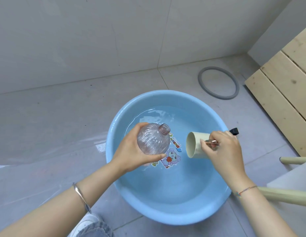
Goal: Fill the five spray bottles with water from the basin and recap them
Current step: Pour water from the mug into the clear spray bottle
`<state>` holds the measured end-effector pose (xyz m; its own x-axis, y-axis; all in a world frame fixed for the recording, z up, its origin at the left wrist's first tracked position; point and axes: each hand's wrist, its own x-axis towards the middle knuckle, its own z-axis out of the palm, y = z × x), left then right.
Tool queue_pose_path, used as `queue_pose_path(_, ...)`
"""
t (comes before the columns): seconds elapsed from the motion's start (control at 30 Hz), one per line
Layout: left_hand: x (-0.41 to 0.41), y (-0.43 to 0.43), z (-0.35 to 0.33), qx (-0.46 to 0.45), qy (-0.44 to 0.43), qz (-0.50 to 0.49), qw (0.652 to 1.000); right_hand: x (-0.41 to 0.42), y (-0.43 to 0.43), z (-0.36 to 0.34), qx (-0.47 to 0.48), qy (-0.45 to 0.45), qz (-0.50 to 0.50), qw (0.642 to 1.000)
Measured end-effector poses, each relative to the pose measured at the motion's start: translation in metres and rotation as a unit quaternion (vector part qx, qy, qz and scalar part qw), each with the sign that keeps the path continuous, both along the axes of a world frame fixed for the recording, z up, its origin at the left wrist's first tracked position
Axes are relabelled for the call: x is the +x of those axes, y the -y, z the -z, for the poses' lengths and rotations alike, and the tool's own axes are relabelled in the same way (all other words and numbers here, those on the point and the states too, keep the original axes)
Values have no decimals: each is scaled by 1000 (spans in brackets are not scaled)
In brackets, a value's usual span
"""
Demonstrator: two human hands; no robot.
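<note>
Wrapping the bottle [153, 139] at its base, left hand [130, 154] is aiming its open neck away and rightward over the basin [166, 211]; right hand [224, 151], pinching a sideways cup [196, 144] by its handle, is half-hiding a black object [234, 131].

A home washroom or utility corner: grey tiled floor [46, 117] and walls [80, 31], a blue basin [166, 207], pine slats [285, 100].

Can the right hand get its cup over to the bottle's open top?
Probably yes. The right hand holds the cup close beside the bottle, whose uncapped neck tilts that way, and nothing stands between them over the basin.
</note>
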<state>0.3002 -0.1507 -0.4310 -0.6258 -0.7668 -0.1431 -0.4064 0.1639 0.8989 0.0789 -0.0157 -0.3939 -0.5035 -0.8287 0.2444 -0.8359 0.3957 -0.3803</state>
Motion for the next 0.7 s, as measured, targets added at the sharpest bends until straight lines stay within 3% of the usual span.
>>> queue_pose_path(0.27,-1,-1,-1,0,5,-5,1000,1,2,22,59,-4,-18,998)
queue_pose_path(0.43,0,-1,0,-9,6,-3,1000,5,3,30,46,19,-8,999)
queue_pose_path(0.57,0,0,1,-9,5,-3,1000,4,0,26,-11,136,77,988)
queue_pose_path(0.7,0,0,0,-17,7,-3,1000,-2,-4,13,-99,275,143,945)
